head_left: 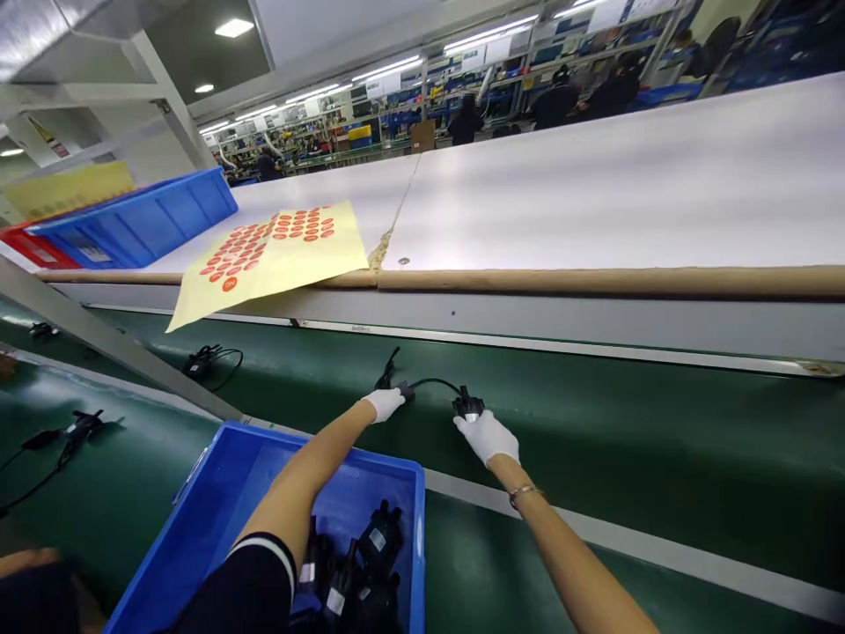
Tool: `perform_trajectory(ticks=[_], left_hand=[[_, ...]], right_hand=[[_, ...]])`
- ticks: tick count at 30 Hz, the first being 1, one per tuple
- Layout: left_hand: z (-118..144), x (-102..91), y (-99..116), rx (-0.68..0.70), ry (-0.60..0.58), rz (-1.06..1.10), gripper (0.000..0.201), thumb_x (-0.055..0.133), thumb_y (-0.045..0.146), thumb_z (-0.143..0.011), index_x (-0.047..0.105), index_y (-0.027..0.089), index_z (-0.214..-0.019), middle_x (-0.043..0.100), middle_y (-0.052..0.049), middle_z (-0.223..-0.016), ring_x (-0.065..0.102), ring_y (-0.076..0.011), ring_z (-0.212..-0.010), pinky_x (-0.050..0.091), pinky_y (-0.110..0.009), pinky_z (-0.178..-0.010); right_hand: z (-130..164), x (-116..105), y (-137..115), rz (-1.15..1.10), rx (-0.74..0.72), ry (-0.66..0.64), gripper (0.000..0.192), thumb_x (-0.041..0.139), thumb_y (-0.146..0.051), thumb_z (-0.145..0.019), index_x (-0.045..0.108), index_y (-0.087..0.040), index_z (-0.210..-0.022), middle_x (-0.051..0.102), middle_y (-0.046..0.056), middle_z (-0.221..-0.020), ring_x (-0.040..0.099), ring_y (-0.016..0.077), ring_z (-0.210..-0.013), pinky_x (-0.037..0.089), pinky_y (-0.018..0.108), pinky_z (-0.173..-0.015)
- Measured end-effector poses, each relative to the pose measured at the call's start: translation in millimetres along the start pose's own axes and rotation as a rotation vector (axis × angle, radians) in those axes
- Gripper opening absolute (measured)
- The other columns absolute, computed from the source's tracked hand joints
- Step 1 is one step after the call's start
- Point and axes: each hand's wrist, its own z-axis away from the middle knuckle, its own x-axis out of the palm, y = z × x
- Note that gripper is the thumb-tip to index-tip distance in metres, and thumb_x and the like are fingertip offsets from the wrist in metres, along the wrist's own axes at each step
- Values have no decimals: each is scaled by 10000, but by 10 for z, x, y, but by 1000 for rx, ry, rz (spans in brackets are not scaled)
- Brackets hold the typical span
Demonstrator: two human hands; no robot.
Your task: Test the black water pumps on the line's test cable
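both gloved hands, left hand (383, 403) and right hand (487, 435), are closing on a black cabled adapter (466, 405) mid-belt on the green conveyor (660, 440), with open belt lying rightward.

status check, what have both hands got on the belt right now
Left gloved hand and right gloved hand each on one end of black cabled adapter, flat on green conveyor belt. Belt around it bare; blue plastic bin near.

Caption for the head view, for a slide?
Gloved left hand and right hand lay a black cabled adapter on the green conveyor belt.
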Motion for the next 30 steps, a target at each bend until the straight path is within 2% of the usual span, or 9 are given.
perform_trajectory(ticks=[3,6,9,11,14,17,22,26,30], left_hand=[[116,-179,-121,-111,-46,22,317,632,401,-962,662,134,-1129,670,-55,-1151,668,-221,-1009,576,-408,-895],[467,-641,-157,-190,31,82,209,659,321,-942,683,147,-1054,689,-78,-1144,648,-225,-1082,514,-459,-1015],[1121,-1040,-71,-244,192,195,189,576,279,-961,693,160,-1050,697,-106,-1181,616,-229,-1172,419,-426,-1128],[1677,-1149,54,-278,286,296,293,467,328,-999,670,160,-1125,694,-109,-1215,639,-216,-1150,449,-376,-1098],[2556,-1061,278,-323,367,433,432,345,415,-1026,631,128,-1176,703,-125,-1201,693,-208,-1061,530,-349,-988],[3368,-801,432,-396,407,617,450,400,482,-1001,663,133,-1110,728,-121,-1138,706,-224,-1017,544,-368,-956],[4368,-439,451,-511,400,878,439,566,565,-908,723,164,-991,750,-103,-1040,709,-245,-946,538,-404,-931],[4669,-355,348,-544,437,945,471,614,603,-860,720,152,-940,745,-129,-1009,709,-261,-917,543,-434,-902],[4470,-388,338,-457,469,977,459,612,590,-874,690,169,-1039,712,-140,-1135,669,-264,-1068,484,-447,-1034]], right_hand=[[-44,90,-95,70,8,-60,479,520,-561,-1012,640,-130,-1184,692,89,-1090,681,197,-953,557,409,-893],[67,-82,-203,130,-68,-52,449,518,-523,-1025,632,-129,-1208,680,98,-1130,674,210,-997,558,427,-912],[421,-218,-400,167,-280,-14,411,516,-466,-1039,588,-164,-1308,641,107,-1247,639,226,-1104,528,448,-981],[827,-128,-569,201,-459,-31,387,537,-422,-1036,572,-188,-1342,607,105,-1318,612,234,-1158,509,457,-1015],[1558,262,-823,301,-645,-111,327,580,-380,-1020,619,-175,-1271,620,94,-1295,616,234,-1152,512,468,-1012],[2098,659,-1018,448,-630,-156,288,618,-356,-1002,653,-134,-1182,657,95,-1205,643,228,-1101,547,446,-962],[2336,752,-1155,623,-531,-177,316,676,-326,-970,648,-91,-1179,666,118,-1158,674,209,-1010,587,381,-877],[2604,583,-1212,648,-608,-122,287,653,-336,-985,650,-116,-1169,675,89,-1131,678,192,-976,591,371,-855],[3212,215,-1324,618,-772,51,240,566,-298,-1028,639,-112,-1161,679,87,-1102,666,200,-988,550,384,-888]])
